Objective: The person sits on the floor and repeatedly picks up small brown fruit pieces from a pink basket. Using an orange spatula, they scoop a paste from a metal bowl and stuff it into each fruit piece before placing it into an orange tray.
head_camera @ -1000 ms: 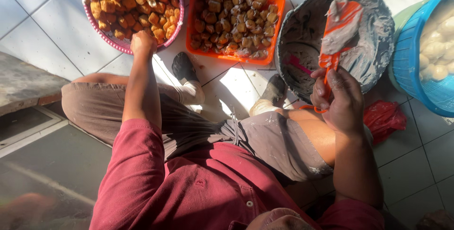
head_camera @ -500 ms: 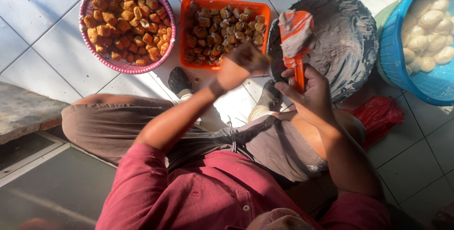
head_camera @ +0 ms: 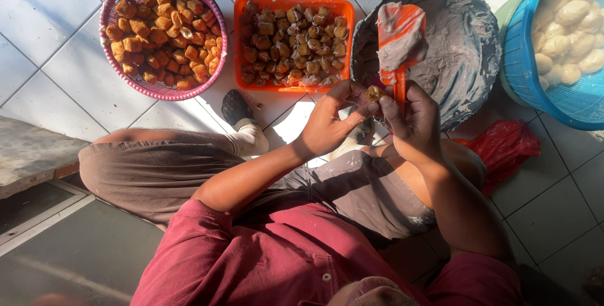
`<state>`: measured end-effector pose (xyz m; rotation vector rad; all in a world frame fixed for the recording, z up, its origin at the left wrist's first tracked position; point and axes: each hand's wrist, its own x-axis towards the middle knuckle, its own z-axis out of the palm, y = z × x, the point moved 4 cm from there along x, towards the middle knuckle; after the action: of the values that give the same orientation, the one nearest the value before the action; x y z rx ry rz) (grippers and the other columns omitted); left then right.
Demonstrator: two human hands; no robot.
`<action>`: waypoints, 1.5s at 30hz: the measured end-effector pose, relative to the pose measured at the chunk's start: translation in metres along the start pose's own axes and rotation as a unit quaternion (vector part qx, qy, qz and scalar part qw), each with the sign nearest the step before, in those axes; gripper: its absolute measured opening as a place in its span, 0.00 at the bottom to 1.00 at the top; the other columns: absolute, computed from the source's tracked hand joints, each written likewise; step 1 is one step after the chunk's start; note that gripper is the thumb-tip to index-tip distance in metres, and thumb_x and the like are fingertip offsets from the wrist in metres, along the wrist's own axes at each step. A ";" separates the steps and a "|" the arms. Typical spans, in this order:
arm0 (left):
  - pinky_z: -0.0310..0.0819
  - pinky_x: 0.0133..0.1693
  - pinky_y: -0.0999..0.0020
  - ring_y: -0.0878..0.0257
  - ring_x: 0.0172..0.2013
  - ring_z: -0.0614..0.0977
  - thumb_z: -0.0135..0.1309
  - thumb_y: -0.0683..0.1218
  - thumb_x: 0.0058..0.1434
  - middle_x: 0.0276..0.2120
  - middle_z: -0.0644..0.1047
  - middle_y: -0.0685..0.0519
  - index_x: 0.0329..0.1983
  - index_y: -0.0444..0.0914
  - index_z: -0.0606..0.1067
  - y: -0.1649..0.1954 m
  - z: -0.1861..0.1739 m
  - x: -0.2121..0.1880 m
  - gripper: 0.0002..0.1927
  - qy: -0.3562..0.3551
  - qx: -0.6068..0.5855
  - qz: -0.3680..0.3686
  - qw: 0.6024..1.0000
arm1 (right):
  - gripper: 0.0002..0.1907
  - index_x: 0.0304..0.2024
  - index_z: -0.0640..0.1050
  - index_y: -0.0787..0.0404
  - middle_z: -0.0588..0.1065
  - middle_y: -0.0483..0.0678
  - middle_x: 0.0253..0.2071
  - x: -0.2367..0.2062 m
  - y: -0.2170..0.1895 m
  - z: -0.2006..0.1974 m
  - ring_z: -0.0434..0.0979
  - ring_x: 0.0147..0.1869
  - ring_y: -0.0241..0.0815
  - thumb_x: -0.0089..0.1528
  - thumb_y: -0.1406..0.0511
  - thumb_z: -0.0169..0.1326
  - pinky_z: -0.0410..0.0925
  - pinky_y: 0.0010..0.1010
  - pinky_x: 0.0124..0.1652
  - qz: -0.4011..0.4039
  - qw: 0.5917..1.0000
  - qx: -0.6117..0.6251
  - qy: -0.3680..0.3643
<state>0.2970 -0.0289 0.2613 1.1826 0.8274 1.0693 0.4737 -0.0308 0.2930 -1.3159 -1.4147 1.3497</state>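
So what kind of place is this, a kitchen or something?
Probably a home or small food-prep area, with work done on the white tiled floor. A pink basket and an orange tray hold fried brown pieces, and a grey bowl holds paste spread with an orange spatula.

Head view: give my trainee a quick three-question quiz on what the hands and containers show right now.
1. True or false: the left hand holds a small brown fried piece at its fingertips.
2. What does the right hand grip? A) a knife B) an orange spatula loaded with grey paste C) a spoon
3. Fill in: the pale round pieces lie in the ____ basket at the far right.

Key: 1 true. 2 B; it is held over the grey-smeared bowl. 3 blue; the pink round basket and orange tray both hold brown fried pieces.
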 end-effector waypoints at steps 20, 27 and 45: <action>0.81 0.44 0.71 0.66 0.41 0.84 0.57 0.43 0.69 0.41 0.84 0.49 0.46 0.31 0.77 -0.012 -0.012 0.019 0.09 0.065 -0.166 -0.092 0.980 | 0.13 0.46 0.72 0.65 0.63 0.39 0.25 -0.001 0.000 0.001 0.57 0.26 0.25 0.76 0.60 0.50 0.53 0.20 0.27 -0.016 1.000 0.016 0.007; 0.79 0.45 0.70 0.64 0.43 0.83 0.60 0.42 0.69 0.42 0.83 0.46 0.47 0.30 0.77 0.010 -0.019 0.023 0.09 0.139 -0.125 -0.032 0.982 | 0.19 0.52 0.77 0.63 0.63 0.38 0.29 -0.004 -0.012 0.008 0.58 0.30 0.26 0.78 0.59 0.37 0.54 0.21 0.32 -0.009 1.000 -0.022 -0.012; 0.70 0.68 0.62 0.59 0.66 0.74 0.66 0.40 0.63 0.67 0.72 0.45 0.76 0.34 0.61 0.015 -0.017 0.006 0.40 0.071 -0.248 0.042 0.965 | 0.08 0.53 0.74 0.67 0.69 0.55 0.44 -0.001 -0.043 0.003 0.73 0.45 0.50 0.74 0.69 0.53 0.67 0.38 0.44 -0.238 0.907 -0.336 0.093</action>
<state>0.2798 -0.0174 0.2729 0.7265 0.5713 1.3481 0.4638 -0.0288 0.3345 -1.3289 -1.9885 0.4008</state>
